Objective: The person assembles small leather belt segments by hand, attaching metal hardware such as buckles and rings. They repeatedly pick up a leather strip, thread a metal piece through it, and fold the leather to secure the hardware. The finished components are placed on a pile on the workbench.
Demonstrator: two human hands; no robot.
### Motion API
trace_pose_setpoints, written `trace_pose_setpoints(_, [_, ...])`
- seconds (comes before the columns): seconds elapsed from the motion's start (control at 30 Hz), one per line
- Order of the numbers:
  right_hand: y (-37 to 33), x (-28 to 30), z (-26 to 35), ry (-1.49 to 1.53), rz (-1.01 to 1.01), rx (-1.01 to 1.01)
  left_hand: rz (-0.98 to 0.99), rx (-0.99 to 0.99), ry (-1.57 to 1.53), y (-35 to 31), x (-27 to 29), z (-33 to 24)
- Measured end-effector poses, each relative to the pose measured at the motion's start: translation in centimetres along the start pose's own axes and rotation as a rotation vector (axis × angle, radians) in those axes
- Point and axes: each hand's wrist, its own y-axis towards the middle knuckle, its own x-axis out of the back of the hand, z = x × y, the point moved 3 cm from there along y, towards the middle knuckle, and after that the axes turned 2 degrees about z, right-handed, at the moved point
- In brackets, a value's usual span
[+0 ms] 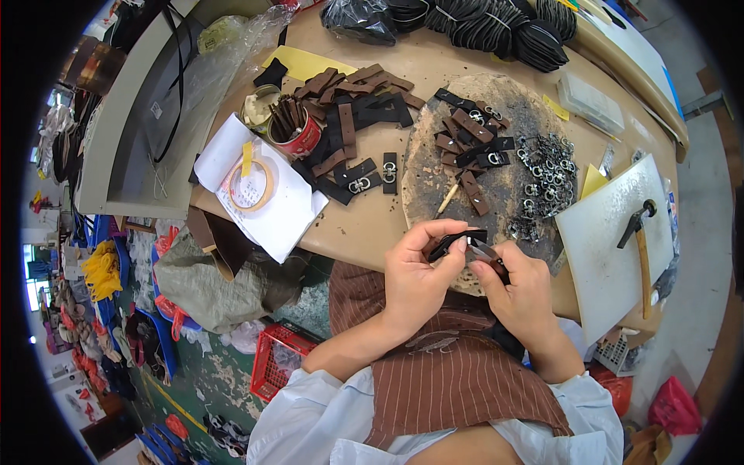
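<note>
My left hand (415,275) pinches a black leather strap piece (457,242), bent over, between thumb and fingers at the near edge of the round work board. Close against it, my right hand (521,285) grips a small tool (485,253) with a shiny metal end and a dark handle; its exact kind is partly hidden by the fingers. Beyond the hands on the board (425,182) lies a heap of brown and black leather tabs (471,128), some fitted with metal buckles. Loose metal buckles (546,174) are spread to the right of that heap.
A wooden-handled hammer (642,256) rests on a white slab (597,263) at right. Left of the board are more leather tabs (345,128), a red tin (298,139) of brown strips, and a tape roll (249,187) on papers. Black strap bundles (480,31) line the far edge.
</note>
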Motion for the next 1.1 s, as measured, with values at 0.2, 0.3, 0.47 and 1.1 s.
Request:
trace_pose_setpoints(0.2, [-0.1, 0.0, -0.2, -0.001, 0.006, -0.019, 0.069, 0.016, -0.009, 0.0, -0.2, -0.3])
trace_pose_setpoints(0.3, [0.1, 0.3, -0.1, 0.015, 0.004, -0.029, 0.137, -0.034, -0.054, -0.2, -0.5, -0.5])
trace_pose_setpoints(0.47, [0.0, 0.4, -0.3, 0.069, 0.062, -0.037, 0.256, -0.033, 0.003, -0.2, 0.2, 0.0])
trace_pose_setpoints(1.1, [-0.3, 0.8, -1.5, 0.261, 0.249, -0.110, 0.219, 0.353, -0.397, -0.1, 0.1, -0.2])
